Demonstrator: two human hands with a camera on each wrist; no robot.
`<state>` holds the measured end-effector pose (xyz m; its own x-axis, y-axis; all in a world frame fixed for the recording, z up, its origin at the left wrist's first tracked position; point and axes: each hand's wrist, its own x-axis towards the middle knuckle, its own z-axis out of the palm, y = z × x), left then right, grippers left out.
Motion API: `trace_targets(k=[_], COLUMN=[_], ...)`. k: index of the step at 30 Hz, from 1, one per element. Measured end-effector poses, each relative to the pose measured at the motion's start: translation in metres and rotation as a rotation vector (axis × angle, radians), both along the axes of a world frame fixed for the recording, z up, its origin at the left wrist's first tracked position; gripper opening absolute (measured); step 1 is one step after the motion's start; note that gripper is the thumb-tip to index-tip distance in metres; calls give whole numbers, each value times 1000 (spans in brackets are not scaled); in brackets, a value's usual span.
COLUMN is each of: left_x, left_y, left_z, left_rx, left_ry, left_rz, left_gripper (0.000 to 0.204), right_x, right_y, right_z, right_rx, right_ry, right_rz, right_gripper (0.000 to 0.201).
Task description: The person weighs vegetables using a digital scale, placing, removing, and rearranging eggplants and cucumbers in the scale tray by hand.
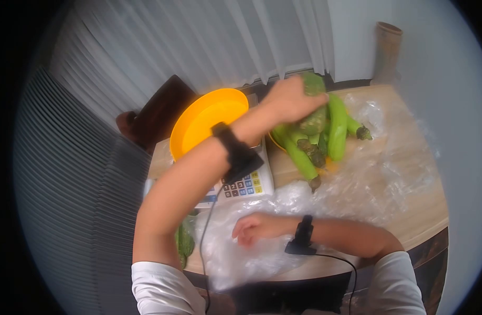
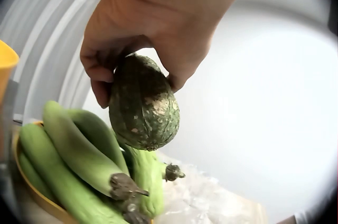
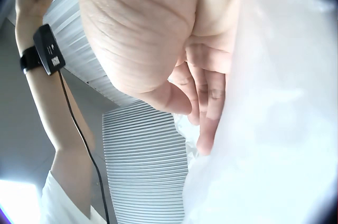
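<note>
My left hand (image 1: 292, 100) is raised over the far side of the table and grips a mottled dark-green squash (image 2: 145, 110), thumb on one side and fingers on the other. Below it, several long light-green eggplants (image 1: 337, 131) with brown stem ends are heaped in a yellow bowl (image 1: 275, 139), some sticking out past its rim. Near the table's front, my right hand (image 1: 259, 227) lies over a clear plastic bag (image 1: 235, 265). Its fingers (image 3: 211, 108) are loosely bent beside the plastic and hold nothing.
A white scale (image 1: 267, 181) with a keypad stands left of the bowl, partly behind my left forearm, with a yellow pan (image 1: 207, 115) at it. Dark-green ridged vegetables (image 1: 184, 244) lie at the front left. More clear plastic (image 1: 377, 178) spreads across the right side.
</note>
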<state>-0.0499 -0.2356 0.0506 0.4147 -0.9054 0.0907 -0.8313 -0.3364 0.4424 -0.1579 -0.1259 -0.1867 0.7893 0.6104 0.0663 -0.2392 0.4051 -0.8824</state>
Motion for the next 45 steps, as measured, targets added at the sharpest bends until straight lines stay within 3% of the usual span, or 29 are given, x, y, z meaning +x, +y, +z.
trace_targets(k=[2,6,8,15,18,21,22,25,26,28,30,32,33,34,35,37,40,45], left_x=[-4,-22,-22,-4,8,18,24,41,49,64,84,89,68,62,48,25,12,3], left_y=[-27,-38,-39,0,54,126,152,236,264,318,377,430,433,443,448,451,445,440], left_z=[-22,-27,-31,-25,-13,17,22,34,32,19,-12,-54,-65,-80,-92,-114,-128,-144], left_rx=[-1,43,106,54,-166,-209,-298,-328,-293,-134,63,217,296,391,387,301,311,177], left_ry=[6,-39,-177,-210,-239,-335,-400,-350,-423,-317,-218,-23,40,105,109,34,88,42], left_rz=[-23,35,68,3,-124,-96,-44,136,192,425,482,439,552,545,546,561,558,610], left_gripper=[85,93,98,87,62,51,39,31,25,22,22,31,42,63,63,90,105,112], right_x=[-1,-1,-1,-1,-2,0,-1,-4,-5,-5,-6,-5,-4,-5,-5,-6,-7,-7], right_y=[0,2,2,4,-1,0,0,-6,-7,-8,-7,-6,-7,-7,-7,-7,-8,-7], right_z=[1,-1,-2,-5,-6,-4,-2,15,21,22,22,23,24,25,26,27,32,37], right_rx=[-6,-23,-24,-18,-12,-10,-21,-47,-66,-80,-97,-131,-135,-139,-143,-151,-166,-180], right_ry=[-16,-8,-12,-42,-86,-76,-79,-2,0,-3,-8,-9,-12,-5,3,6,4,0], right_rz=[-14,-27,-29,-37,-39,-47,-37,-40,-39,-38,-35,-42,-39,-41,-44,-46,-53,-57], right_gripper=[27,26,26,24,21,21,21,24,27,27,28,28,28,28,27,27,26,25])
